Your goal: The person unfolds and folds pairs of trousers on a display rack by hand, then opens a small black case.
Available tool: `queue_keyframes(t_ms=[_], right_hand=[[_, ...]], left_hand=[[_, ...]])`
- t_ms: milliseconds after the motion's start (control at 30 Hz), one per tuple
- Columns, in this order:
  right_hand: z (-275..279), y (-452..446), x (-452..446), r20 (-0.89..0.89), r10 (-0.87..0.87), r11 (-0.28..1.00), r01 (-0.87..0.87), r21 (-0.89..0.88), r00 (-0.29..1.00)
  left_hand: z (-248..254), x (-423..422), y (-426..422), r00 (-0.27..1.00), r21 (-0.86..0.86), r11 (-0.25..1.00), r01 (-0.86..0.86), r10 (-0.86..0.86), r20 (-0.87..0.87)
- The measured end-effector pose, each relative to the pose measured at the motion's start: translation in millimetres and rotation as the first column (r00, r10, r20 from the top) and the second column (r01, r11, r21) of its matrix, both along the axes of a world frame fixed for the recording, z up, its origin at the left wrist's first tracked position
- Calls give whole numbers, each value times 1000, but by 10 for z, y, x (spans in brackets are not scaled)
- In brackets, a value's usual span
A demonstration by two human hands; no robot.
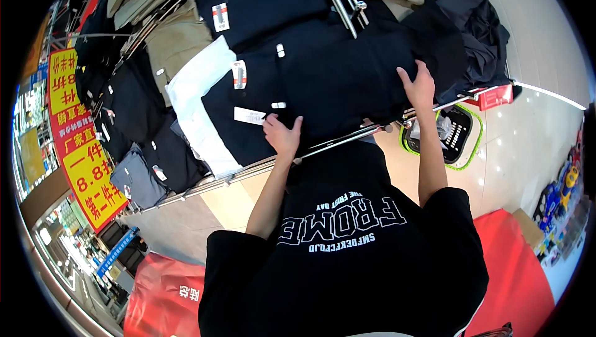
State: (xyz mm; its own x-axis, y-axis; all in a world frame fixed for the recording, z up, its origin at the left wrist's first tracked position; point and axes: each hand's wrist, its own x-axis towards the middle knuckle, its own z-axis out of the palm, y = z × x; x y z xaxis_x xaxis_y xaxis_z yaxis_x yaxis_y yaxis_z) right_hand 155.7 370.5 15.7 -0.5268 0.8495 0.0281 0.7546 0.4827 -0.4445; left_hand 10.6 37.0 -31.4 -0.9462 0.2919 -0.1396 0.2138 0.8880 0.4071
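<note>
A folded pair of black trousers [347,79] lies across the rack in front of me. My left hand [283,136] rests on its near left part, fingers apart, beside a white paper tag [249,115]. On the right part of the black cloth lies my right hand [420,86], thumb and fingers spread. Another tag with a red edge [239,75] and small white size stickers [280,50] sit on the dark garments. A white folded cloth [192,107] is left of my left hand.
Further dark garments [127,104] and khaki ones [177,42] fill the metal rack. Its chrome rail [335,144] runs along the near side. A black basket with a green rim [456,135] stands on the floor. A yellow-and-red sign [87,157] hangs at left.
</note>
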Motion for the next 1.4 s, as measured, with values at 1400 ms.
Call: queue_keyframes(t_ms=[1400], right_hand=[[504, -28, -113, -206, -25, 739, -120, -662, 978]], left_hand=[[201, 279, 537, 982, 299, 942, 151, -178, 65]])
